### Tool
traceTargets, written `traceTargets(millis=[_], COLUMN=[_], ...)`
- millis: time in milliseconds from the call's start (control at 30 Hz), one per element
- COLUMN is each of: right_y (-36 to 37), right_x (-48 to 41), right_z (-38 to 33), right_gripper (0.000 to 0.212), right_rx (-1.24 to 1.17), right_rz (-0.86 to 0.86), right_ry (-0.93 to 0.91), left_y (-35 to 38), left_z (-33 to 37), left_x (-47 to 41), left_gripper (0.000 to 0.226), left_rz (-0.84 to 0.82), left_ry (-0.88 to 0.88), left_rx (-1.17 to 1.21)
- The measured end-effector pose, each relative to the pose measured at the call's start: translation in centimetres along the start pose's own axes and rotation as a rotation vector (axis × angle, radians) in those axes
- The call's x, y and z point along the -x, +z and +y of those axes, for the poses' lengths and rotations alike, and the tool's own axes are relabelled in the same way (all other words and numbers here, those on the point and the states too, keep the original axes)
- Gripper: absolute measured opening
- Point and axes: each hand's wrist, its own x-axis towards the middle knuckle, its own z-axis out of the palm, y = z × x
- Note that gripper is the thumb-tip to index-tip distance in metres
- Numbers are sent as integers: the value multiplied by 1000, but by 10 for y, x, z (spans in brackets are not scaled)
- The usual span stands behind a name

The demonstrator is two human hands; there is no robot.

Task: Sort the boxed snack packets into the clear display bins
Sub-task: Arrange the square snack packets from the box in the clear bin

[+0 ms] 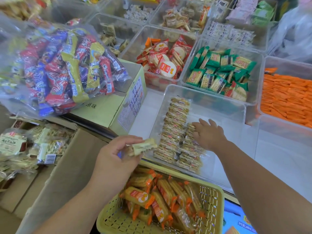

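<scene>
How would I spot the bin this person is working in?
Look at the white counter covered with clear bins. The one meant is the nearest bin, right in front of the bin of green cracker packets, with the right hand on its contents. Unlike its heaped neighbours, it holds tidy rows of clear-wrapped packets and is half bare.

We read "1512" on a round red-and-white cracker packet (166, 69) at twelve o'clock from the picture's middle. At nine o'clock the cardboard box (104, 114) shows two characters on top, the second 味; its side print is too small. At eight o'clock a boxed packet (48, 156) bears a barcode, its digits unreadable.
</scene>
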Motion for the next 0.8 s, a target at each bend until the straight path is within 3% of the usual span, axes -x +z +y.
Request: traceTargets(millis=[133, 267, 333, 433, 533, 633, 800], right_y=[-9, -18, -24, -27, -30, -29, -33], right_x=[24, 80, 115, 151, 166, 168, 173], right_z=[-15, -42, -60, -75, -72, -66, -66], right_gripper=[60, 44, 38, 48, 69, 78, 65], right_rx=[-95, -537, -841, -1173, -1010, -905, -643], right_rz=[143, 377, 282, 55, 71, 185, 459], right_ry=[27, -226, -282, -400, -626, -619, -514], left_y=[-5, -6, -5, 2, 12, 19, 31], left_z=[4, 9, 10, 13, 19, 24, 33], left_x=[0, -1, -2, -3, -3, -4, -13], left_gripper=[65, 49, 50, 54, 65, 59, 35], left_rz=[-47, -95, -138, -164, -167, -180, -273], left_ry=[216, 343, 444, 531, 435, 325, 596], left_rx=[-221, -280, -371, -423, -320, -293, -603])
